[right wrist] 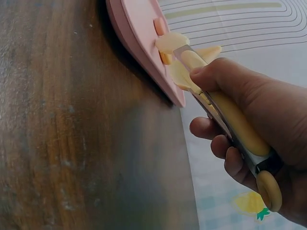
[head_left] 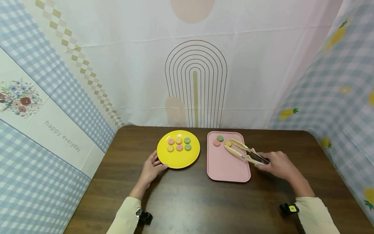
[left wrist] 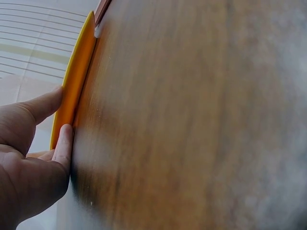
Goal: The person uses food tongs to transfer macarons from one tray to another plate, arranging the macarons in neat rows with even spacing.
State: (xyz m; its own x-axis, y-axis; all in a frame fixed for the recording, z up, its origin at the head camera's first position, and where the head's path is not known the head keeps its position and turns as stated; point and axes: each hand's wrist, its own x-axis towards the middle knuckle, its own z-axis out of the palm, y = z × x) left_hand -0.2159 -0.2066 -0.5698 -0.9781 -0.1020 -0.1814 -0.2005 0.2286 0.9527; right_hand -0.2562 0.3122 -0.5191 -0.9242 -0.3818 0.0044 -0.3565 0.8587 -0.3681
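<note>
My left hand [head_left: 152, 167] holds the left edge of a round yellow plate [head_left: 175, 161]; in the left wrist view the thumb lies at the rim and a finger at the plate's underside. Several small round cookies in pink, yellow and green sit on the plate in two rows. My right hand [head_left: 277, 165] grips cream-tipped tongs [head_left: 246, 157] by their handles. The tongs reach over a pink tray [head_left: 228, 169], their tips spread on either side of a yellow cookie [head_left: 228, 143]. Beside it lie a green cookie [head_left: 220, 138] and a pink cookie [head_left: 216, 143].
Plate and tray stand side by side toward the back of a dark brown wooden table [head_left: 187, 201]. A white printed cloth [head_left: 251, 81] hangs behind it, with checked cloths at both sides. A small black device [head_left: 289, 209] sits at the right sleeve.
</note>
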